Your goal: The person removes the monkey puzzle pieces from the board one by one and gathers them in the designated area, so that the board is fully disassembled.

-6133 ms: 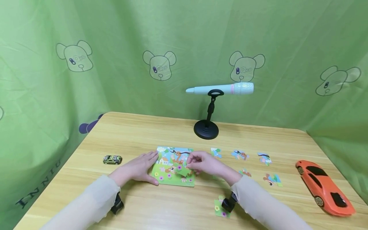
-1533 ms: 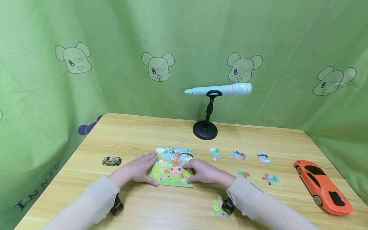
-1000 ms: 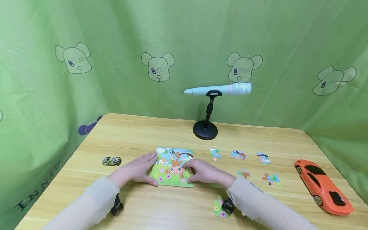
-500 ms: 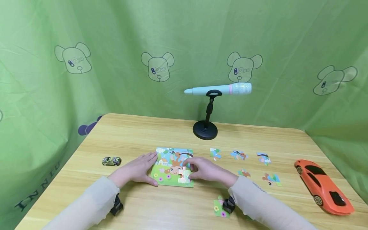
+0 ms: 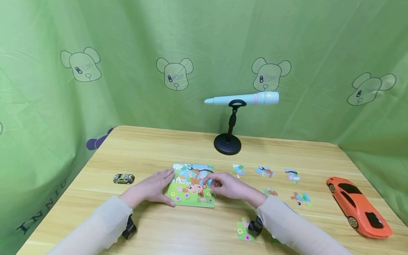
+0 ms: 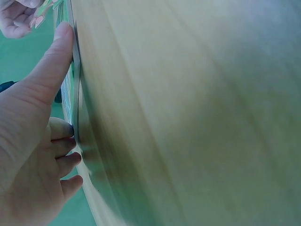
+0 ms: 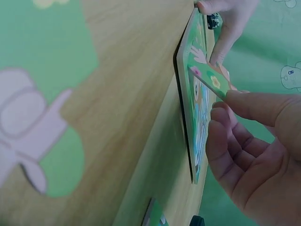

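A jigsaw puzzle board (image 5: 183, 200) with a monkey, house and flowers lies in front of me. My left hand (image 5: 154, 187) rests at its left edge, fingers straight at the upper corner and thumb at the lower; the left wrist view shows the thumb (image 6: 54, 61) along the board's rim. With thumb and index finger, my right hand (image 5: 225, 186) pinches a green puzzle piece (image 7: 214, 81) bearing a flower. That piece is tilted, one edge raised, over the board's lower right part. The right wrist view does not clearly show whether its far edge touches the board.
Loose puzzle pieces, among them one with a branch (image 5: 292, 175), lie right of the board. Another green piece (image 5: 244, 232) sits partly under my right wrist. A toy car (image 5: 124, 178) stands left, an orange car (image 5: 358, 209) right, and a microphone (image 5: 242, 99) on a stand behind.
The right hand was low at the board's right side with the piece lying flat. Since then it has lifted and tilted the piece. The left hand has stayed in place.
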`<state>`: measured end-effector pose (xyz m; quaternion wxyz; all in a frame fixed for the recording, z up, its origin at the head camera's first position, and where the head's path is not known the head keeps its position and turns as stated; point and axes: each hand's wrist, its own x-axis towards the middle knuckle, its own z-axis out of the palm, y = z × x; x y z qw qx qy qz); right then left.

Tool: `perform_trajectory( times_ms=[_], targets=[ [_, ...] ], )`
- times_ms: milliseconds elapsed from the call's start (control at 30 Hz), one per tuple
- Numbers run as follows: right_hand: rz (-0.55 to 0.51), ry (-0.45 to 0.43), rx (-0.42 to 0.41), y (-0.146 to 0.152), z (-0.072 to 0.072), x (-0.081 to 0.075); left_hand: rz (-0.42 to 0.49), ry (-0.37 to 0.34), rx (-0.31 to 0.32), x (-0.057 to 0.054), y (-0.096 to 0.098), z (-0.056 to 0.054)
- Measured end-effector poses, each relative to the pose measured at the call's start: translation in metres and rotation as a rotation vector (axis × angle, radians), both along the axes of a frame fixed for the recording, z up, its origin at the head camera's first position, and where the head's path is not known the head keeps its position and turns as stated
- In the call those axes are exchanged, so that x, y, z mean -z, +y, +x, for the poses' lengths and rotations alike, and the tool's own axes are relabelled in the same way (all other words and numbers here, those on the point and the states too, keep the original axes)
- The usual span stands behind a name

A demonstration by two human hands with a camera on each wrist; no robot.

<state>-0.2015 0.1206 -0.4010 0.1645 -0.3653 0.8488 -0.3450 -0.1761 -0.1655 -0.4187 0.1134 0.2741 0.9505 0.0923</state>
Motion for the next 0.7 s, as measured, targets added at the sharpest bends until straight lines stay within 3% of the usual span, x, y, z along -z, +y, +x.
perform_trajectory(
  times_ms=[167, 700],
  targets=[
    [-0.027, -0.067, 0.019, 0.0008, 0.0005, -0.0007, -0.001, 0.004, 0.003, 0.0000, 0.0001, -0.0002],
    [-0.125, -0.079, 0.046, 0.0091, 0.0001, -0.0024, -0.002, -0.003, -0.004, 0.0007, -0.0002, -0.0001]
  ],
)
